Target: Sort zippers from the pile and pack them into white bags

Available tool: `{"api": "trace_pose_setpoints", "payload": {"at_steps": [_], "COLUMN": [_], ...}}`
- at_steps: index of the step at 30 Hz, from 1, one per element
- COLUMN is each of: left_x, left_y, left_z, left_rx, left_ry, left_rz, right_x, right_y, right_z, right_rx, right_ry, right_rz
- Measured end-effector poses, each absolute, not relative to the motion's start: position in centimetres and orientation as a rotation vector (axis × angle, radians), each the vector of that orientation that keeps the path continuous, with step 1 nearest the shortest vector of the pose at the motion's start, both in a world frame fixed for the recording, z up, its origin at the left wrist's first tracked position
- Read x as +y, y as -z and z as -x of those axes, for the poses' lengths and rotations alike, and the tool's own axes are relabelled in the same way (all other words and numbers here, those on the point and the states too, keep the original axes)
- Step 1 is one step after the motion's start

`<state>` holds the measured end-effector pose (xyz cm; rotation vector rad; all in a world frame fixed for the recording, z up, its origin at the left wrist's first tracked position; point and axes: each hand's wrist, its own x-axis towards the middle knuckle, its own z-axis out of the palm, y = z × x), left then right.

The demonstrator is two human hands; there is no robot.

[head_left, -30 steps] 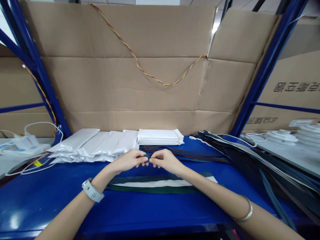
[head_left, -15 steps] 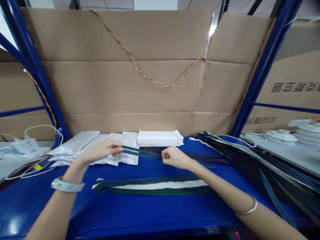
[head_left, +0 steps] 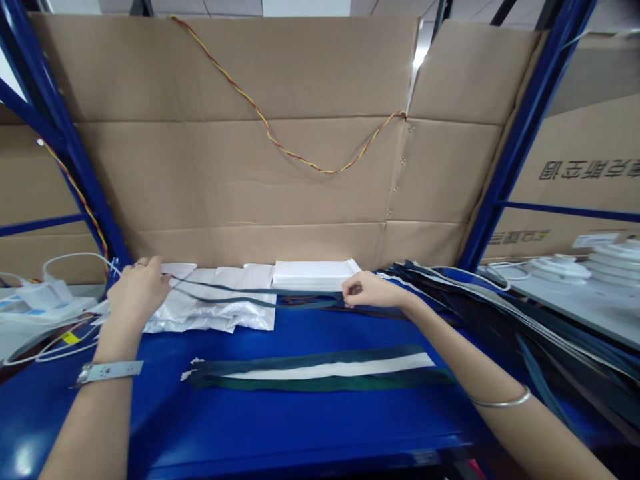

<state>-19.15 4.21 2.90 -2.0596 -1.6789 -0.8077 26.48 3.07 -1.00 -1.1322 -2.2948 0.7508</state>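
1. The person's left hand (head_left: pixel 137 293), at the left over the white packets, has its grip pinched together on one end of a pair of long, thin, dark teal fabric strips (head_left: pixel 220 301).
2. The right hand (head_left: pixel 373 291) has its grip curled and clamped on the strips' other part, near the middle.
3. The strips stretch between the two hands, slightly slack and apart from each other, passing in front of the glossy white plastic packets (head_left: pixel 205 323) and the neat stack of flat white packs (head_left: pixel 315 275).
4. Nearer the person, a row of dark teal, white and green fabric strips (head_left: pixel 320 369) lies lengthwise on the shiny blue desk (head_left: pixel 300 420).
5. At the right lies a heap of long dark strips (head_left: pixel 480 313) with some white ones.
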Motion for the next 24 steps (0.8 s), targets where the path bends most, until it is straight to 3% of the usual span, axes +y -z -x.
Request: {"api": "trace_pose_setpoints", "payload": {"at_steps": [3, 7, 11, 16, 24], "left_x": [2.7, 0.4, -1.5, -1.6, -1.7], "left_y": [-3.0, -1.3, 1.0, 2.0, 2.6], "left_z": [13.5, 4.9, 0.3, 0.2, -0.9], "left_rx": [-1.671, -1.501, -1.362, -1.390, -1.006], "left_ry": [0.895, 0.876, 0.777, 0.779, 0.272], "left_rz": [1.747, 2.576, 3.016, 2.937, 2.467], "right_x": [2.1, 0.9, 0.2, -0.5, -0.5], "right_y": [1.1, 1.3, 1.8, 2.1, 1.8], "right_z": [-24.6, -22.3, -20.8, -20.0, -20.5], "right_rx": [-2.188, -2.062, -1.944, -1.942, -2.212], "right_ry": [-1.120, -1.275, -1.253, -1.246, -0.919], "right_rz": [0.971, 0.784, 0.703, 0.649, 0.763]}}
